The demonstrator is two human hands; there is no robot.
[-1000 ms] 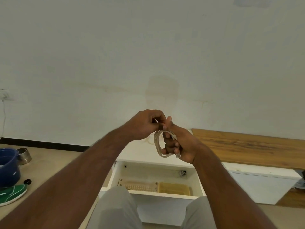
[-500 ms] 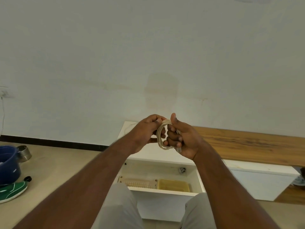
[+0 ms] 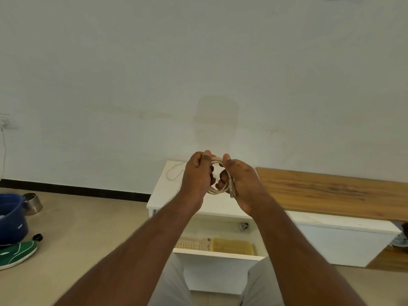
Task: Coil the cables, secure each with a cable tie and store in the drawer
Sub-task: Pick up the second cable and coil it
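Observation:
A cream coiled cable [image 3: 217,191] hangs in the air between both hands, above the white cabinet. My left hand [image 3: 197,176] grips the coil's left side with curled fingers. My right hand [image 3: 239,181] grips its right side, and the cable's plug end [image 3: 232,192] sticks out below the fingers. Below the hands, the white drawer [image 3: 218,256] stands pulled out, with a perforated tray and a yellow box inside. Another loose cream cable [image 3: 174,172] lies on the white cabinet top. No cable tie shows.
A wooden board [image 3: 331,191] tops the low unit at right. On the floor at left are a blue pot [image 3: 12,217], a steel bowl [image 3: 33,203] and a green shoe [image 3: 15,255]. My knees frame the drawer front.
Both hands have risen slightly and spread apart along the coil, which now lies flatter between them; a second ago the left hand pinched at its top.

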